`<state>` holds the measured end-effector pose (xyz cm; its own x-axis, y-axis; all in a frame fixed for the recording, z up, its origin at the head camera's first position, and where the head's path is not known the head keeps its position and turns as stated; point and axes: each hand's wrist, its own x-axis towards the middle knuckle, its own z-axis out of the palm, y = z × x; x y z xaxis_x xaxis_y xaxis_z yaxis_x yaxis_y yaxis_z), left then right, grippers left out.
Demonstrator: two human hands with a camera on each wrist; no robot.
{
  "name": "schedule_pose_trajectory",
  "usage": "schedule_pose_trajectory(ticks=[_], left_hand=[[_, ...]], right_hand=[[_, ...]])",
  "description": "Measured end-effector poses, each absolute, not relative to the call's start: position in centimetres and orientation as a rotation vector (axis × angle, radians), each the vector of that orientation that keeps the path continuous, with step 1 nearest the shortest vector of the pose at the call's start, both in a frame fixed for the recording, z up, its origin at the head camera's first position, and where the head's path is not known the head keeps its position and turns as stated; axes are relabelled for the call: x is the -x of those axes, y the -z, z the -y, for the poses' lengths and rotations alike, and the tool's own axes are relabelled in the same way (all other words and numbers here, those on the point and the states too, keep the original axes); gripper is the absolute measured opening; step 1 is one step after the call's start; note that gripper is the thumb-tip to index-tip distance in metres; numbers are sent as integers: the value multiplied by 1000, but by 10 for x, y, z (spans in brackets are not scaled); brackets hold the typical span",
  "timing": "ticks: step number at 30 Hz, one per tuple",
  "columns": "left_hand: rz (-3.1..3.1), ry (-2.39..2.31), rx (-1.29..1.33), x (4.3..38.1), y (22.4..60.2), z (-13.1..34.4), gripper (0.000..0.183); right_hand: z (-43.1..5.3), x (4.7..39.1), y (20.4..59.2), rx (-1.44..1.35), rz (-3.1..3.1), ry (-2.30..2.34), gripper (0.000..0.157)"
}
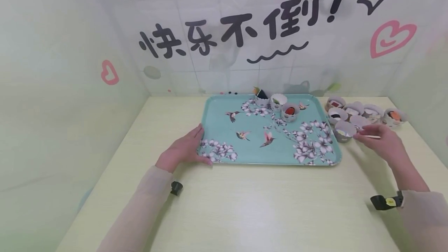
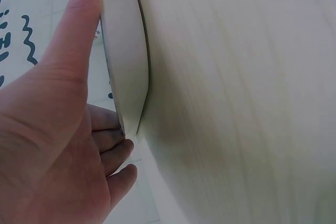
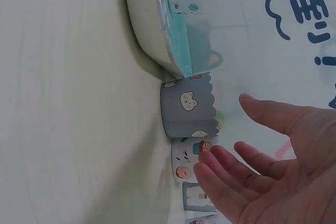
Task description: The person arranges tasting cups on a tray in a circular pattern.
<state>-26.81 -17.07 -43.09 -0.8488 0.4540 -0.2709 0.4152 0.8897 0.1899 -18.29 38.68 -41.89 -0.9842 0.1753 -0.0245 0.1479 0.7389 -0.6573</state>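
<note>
The tray (image 1: 257,124) is turquoise, patterned with hummingbirds.

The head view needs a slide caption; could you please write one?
Left hand touches the tray; right hand near cups beside it.

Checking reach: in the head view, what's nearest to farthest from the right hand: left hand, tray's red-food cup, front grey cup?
1. Front grey cup, right of tray
2. Red-food cup, on tray's right
3. Left hand, tray's left edge

bench, pale (image 1: 252,205) | white backdrop (image 1: 224,83) behind far edge | black lettering (image 1: 239,34) above it | pink heart (image 1: 110,72) near far-left corner | smiling heart (image 1: 392,39) above far-right corner
</note>
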Motion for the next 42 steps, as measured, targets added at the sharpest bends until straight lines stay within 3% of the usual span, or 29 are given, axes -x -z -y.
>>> schedule_pose_trajectory(ticks=[23, 42], left_hand=[[-2763, -221, -632, 263, 438, 176, 134], [-2778, -232, -664, 268, 438, 175, 135]], right_hand=[[-370, 202, 433, 313, 2986, -1138, 79], [-366, 206, 425, 331, 3023, -961, 80]])
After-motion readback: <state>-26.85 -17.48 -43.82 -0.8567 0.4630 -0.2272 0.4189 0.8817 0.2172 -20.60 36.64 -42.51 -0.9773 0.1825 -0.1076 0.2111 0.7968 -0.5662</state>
